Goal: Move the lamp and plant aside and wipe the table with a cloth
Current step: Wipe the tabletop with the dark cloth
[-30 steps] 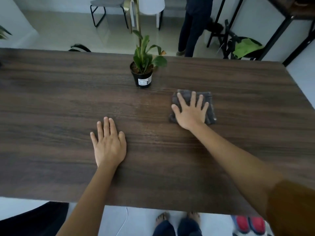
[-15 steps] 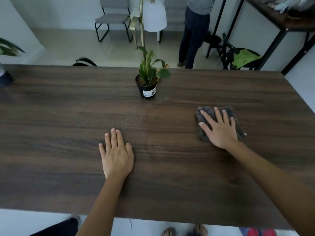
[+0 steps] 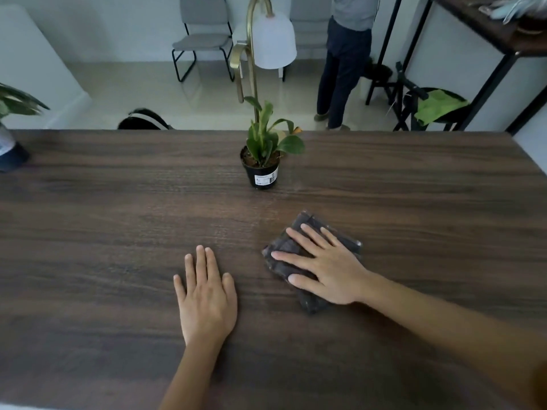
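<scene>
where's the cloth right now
In the head view, the dark grey cloth lies under the right hand, right of the left hand, nearer than the potted plant.

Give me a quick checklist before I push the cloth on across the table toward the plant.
1. Right hand flat on the cloth, fingers spread: ok.
2. Left hand flat on the table, clear of the cloth: ok.
3. Cloth lies flat, folded under the palm: ok.
4. Plant moved aside: not ok, it stands mid-table near the far edge, beyond the cloth.
5. Lamp off the wiping path: cannot tell, its base is hidden behind the plant.
6. Table already wiped clean near the plant: cannot tell.
</scene>
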Tool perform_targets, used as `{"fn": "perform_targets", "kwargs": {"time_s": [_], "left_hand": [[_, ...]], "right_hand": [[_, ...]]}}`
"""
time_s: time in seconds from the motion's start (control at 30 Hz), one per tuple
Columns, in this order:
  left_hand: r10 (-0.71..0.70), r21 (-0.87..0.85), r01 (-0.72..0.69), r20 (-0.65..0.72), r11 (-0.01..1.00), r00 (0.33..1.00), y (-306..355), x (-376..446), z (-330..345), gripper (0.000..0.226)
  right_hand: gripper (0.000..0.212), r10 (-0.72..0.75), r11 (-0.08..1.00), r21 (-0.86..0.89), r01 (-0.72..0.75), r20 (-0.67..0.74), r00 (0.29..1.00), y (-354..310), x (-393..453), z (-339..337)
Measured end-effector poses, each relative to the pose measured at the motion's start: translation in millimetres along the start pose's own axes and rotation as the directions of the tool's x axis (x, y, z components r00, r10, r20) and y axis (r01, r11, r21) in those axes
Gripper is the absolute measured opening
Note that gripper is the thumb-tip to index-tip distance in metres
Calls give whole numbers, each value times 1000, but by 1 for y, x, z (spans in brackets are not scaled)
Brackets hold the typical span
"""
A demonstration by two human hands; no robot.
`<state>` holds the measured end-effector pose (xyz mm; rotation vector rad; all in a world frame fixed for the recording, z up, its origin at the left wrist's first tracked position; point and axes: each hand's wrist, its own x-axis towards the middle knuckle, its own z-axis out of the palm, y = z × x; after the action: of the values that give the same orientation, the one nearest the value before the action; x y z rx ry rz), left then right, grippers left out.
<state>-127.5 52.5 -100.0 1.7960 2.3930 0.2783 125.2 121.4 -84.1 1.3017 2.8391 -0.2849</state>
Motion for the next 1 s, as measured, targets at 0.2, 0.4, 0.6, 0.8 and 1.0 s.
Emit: {"fn": "perform_targets", "kwargs": {"time_s": [0.2, 0.4, 0.6, 0.8, 1.0], "left_hand": [[-10, 12, 10, -9, 1000, 1000, 3, 2, -2, 71], [-17, 21, 17, -6, 1000, 1000, 1, 2, -2, 72], [-25, 12, 25, 7, 1000, 1000, -1, 3, -2, 70], [-16, -5, 16, 7, 1000, 1000, 1, 4, -4, 61], [-21, 20, 20, 27, 1000, 999, 3, 5, -5, 61]], "right_hand": [[55, 439, 898, 44, -438, -6, 898, 103, 114, -26], [56, 575, 812, 82, -578, 55, 816, 76, 130, -25], [51, 103, 990, 104, -95, -74, 992, -77, -16, 20], [56, 189, 981, -18, -192, -98, 977, -12, -152, 22], [73, 914, 395, 163, -904, 27, 404, 90, -94, -20]]}}
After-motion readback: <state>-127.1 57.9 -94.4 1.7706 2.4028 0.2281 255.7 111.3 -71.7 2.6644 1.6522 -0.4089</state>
